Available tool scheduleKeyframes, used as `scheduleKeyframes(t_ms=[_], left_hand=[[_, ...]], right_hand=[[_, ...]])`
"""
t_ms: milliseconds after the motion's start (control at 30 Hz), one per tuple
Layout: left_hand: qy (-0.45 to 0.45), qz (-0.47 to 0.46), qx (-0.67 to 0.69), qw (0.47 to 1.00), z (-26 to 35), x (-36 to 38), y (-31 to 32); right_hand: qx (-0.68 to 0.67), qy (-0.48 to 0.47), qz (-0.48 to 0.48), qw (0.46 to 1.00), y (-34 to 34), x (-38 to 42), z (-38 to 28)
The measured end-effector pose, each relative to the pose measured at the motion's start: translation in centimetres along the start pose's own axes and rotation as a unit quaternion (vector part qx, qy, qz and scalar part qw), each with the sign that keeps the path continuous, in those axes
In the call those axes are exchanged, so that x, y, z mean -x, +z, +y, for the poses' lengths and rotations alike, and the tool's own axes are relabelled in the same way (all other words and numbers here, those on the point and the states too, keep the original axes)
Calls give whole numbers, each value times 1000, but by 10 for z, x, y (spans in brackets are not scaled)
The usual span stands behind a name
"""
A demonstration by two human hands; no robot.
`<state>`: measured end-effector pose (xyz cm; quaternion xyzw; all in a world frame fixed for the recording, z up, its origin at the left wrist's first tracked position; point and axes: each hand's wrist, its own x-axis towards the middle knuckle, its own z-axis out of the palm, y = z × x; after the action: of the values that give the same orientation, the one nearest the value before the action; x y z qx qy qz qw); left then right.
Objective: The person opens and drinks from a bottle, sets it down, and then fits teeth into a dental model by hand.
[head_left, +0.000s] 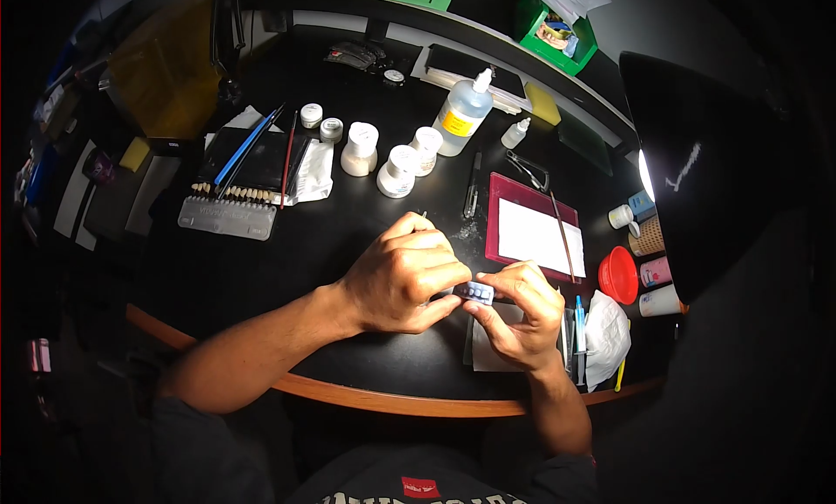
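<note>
Near the front of the black bench, my left hand (pixel 409 278) and my right hand (pixel 521 311) meet over a small grey-blue dental model (pixel 475 292) with a row of rounded tooth shapes. The right thumb and fingers pinch its right side. The left hand is closed at its left end, thumb and forefinger against it, and hides that part. A short thin tip (pixel 424 214) shows above the left knuckles; what it belongs to is hidden. Beyond the hands, a white sheet lies in a magenta tray (pixel 495 230) with a brush (pixel 566 238) across it.
White-capped jars (pixel 398 173) and a large clear bottle (pixel 462 112) stand behind the hands. A tooth shade guide (pixel 228 217) and brushes (pixel 248 147) lie left. On the right are a red bowl (pixel 617 275), a crumpled tissue (pixel 607 339) and a black lamp (pixel 697 173). Wooden edging (pixel 392 403) borders the bench.
</note>
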<state>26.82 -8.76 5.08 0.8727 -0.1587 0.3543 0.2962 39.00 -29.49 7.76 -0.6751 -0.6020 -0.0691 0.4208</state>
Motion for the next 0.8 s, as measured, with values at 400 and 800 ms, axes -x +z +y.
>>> scheduleKeyframes(t_ms=[400,800], left_hand=[[25,-13,-39,999,-1,1,-3],[31,-6,-42,999,-2,1,-2]], right_hand=[[-2,8,-12,1000,3,-1,0],[3,14,-17,1000,3,1,1]])
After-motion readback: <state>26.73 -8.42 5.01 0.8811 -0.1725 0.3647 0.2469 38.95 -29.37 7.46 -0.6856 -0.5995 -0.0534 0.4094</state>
